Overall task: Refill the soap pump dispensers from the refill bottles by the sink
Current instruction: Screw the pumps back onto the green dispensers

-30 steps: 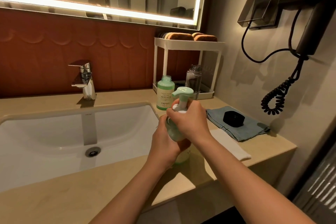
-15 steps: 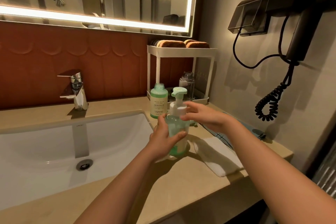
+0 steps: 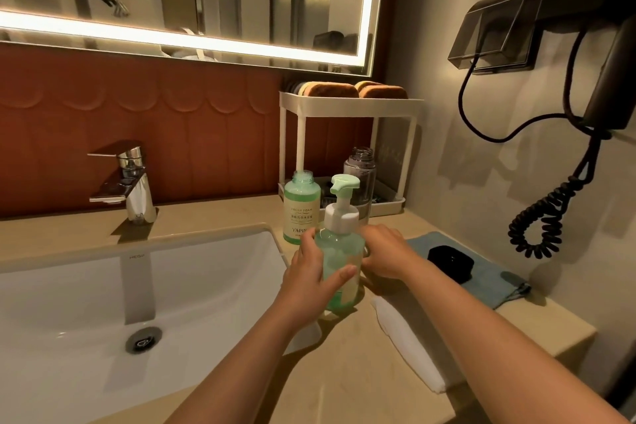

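Beige stone worktop (image 3: 192,217) runs along a rust-red tiled wall under a lit mirror, with a white sink basin (image 3: 69,303) set into its left half and a chrome tap (image 3: 129,182) behind it. Near the middle of the worktop, just right of the basin's rim, stands a translucent green soap pump dispenser with a white collar and pale green pump head (image 3: 340,251), upright, its pump fitted on top. The left hand (image 3: 311,280) is wrapped around the dispenser's body, thumb across the front, fingers curled behind. The right hand (image 3: 385,251) rests against the dispenser's far right side, fingers loosely curled; whether it grips the bottle cannot be told.

Just behind the dispenser stands an uncapped green refill bottle with a cream label (image 3: 302,208), and beside that a clear smoky bottle (image 3: 359,175), in front of a white two-tier rack (image 3: 351,103). A folded white cloth (image 3: 406,341) lies towards the worktop's front right edge, and a blue cloth carrying a black lid (image 3: 451,263) lies towards the right edge.

The step in hand appears to be steadying the dispenser on the worktop. To do it well, the left hand should hold the body firmly while the base stays flat, clear of the basin rim and of the open refill bottle, which could tip and spill.
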### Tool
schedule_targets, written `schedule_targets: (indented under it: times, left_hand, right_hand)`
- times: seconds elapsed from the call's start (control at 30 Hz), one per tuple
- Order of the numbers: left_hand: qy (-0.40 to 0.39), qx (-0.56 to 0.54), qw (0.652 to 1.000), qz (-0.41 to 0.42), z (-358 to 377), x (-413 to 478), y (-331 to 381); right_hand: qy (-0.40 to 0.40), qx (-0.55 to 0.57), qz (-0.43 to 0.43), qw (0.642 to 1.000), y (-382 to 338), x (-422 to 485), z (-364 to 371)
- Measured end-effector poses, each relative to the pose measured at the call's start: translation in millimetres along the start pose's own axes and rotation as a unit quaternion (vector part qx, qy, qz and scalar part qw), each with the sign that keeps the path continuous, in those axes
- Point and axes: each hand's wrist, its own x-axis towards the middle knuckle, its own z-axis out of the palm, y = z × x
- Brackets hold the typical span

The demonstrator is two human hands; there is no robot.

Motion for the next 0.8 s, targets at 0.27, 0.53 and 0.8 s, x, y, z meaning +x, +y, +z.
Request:
schedule_targets:
  times: [0.27, 0.53, 0.8]
  left_hand:
    - [0.007, 0.0, 1.0, 0.009, -2.7, -3.4, -4.2]
    - [0.027, 0.018, 0.999, 0.008, -8.5, -16.2, -2.2]
    - [0.033, 0.012, 0.999, -0.013, -1.4, 0.8, 6.8]
  right_hand:
    - [0.013, 0.006, 0.006, 1.0, -0.6, -5.1, 14.2]
    - [0.118, 0.111, 0.104, 0.981, 19.0, -42.9, -4.6]
    - [0.211, 0.176, 0.121, 0.954, 27.5, -77.0, -33.3]
